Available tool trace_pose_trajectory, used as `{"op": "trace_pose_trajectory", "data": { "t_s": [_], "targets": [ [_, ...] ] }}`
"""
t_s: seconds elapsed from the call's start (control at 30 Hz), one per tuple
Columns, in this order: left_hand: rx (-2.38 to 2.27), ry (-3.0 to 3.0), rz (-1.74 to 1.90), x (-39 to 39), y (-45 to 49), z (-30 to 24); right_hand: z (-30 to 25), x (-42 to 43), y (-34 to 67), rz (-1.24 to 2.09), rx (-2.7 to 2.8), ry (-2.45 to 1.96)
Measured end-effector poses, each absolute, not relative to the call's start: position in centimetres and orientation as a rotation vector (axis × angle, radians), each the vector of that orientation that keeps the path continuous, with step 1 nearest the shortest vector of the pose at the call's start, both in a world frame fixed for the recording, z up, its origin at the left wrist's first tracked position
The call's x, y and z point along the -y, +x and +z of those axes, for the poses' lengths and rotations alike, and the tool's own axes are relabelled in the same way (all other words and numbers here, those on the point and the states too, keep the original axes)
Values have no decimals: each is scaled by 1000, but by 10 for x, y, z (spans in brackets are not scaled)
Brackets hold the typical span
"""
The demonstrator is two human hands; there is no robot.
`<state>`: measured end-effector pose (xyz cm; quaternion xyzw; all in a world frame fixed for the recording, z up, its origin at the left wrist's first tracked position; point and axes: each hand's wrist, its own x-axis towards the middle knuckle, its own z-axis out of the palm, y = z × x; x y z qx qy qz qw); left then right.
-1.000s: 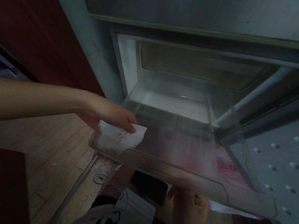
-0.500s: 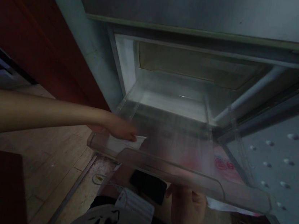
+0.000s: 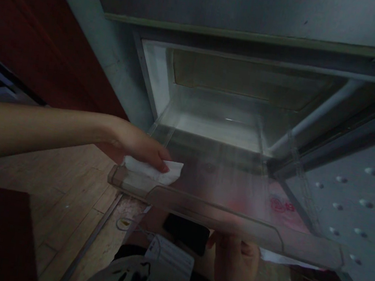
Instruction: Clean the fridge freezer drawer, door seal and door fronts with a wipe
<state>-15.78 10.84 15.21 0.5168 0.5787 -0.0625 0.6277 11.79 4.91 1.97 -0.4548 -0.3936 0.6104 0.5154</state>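
A clear plastic freezer drawer [image 3: 220, 210] is pulled out in front of me, tilted slightly in the view. At its front left corner my left hand [image 3: 143, 149] holds a folded white tissue [image 3: 171, 174], thumb on top. The tissue hangs just over the inner side of the drawer's front edge. Below the drawer's front, my right hand [image 3: 236, 260] grips the underside of the edge, its fingers partly seen through the cloudy plastic.
Behind the drawer is the white freezer compartment [image 3: 209, 127]. An open door with small raised knobs [image 3: 353, 211] stands at the right. A black phone [image 3: 186, 234] and a white device [image 3: 171, 256] rest on my lap. A red-printed bag [image 3: 288, 207] shows through the plastic.
My left hand has risen slightly and turned, bringing the tissue up from inside the drawer's front left corner to above its edge. The right hand and drawer stay nearly where they were.
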Motion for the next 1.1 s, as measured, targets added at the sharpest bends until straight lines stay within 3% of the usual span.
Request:
{"op": "trace_pose_trajectory", "data": {
  "t_s": [1.1],
  "targets": [
    [-1294,938,183,-94,-172,141,20,-50,116,1473,896,-1100]
  ]
}}
